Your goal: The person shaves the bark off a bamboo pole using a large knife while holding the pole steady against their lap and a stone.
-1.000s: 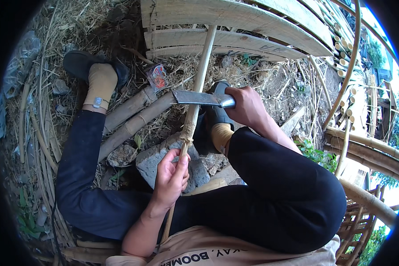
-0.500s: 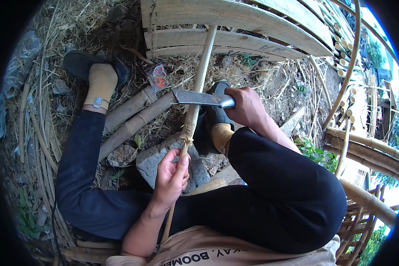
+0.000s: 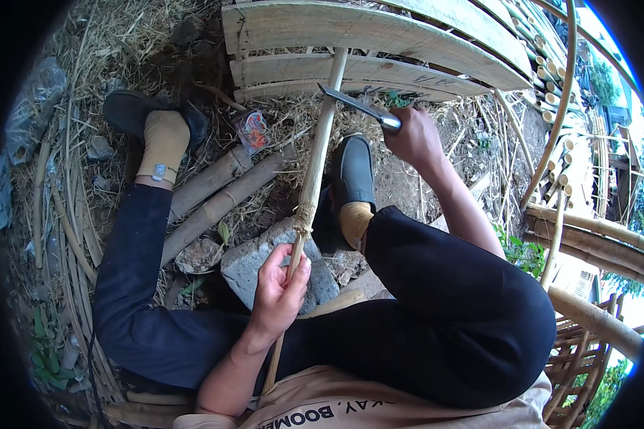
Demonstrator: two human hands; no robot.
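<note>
A long, pale wooden stick [image 3: 313,179] runs from my lap up to a slatted wooden crate, with a knobby, frayed joint partway along it. Below that joint my left hand [image 3: 280,294] is closed round the thinner end, thumb on top. My right hand [image 3: 413,139] grips the handle of a machete [image 3: 358,106] with a broad metal blade. The blade lies across the upper part of the stick, near the crate; whether its edge touches the wood I cannot tell. A grey stone block [image 3: 247,268] sits under the stick beside my left hand.
The slatted crate [image 3: 379,28] stands at the far side. Two cut bamboo poles [image 3: 225,204] lie left of the stone, near a crumpled wrapper [image 3: 252,131]. Stacked bamboo [image 3: 562,168] is at the right. My legs are spread on straw-strewn ground.
The machete has moved up and away along the stick, from its middle toward the crate, and its blade has turned. My left hand keeps its hold almost unmoved.
</note>
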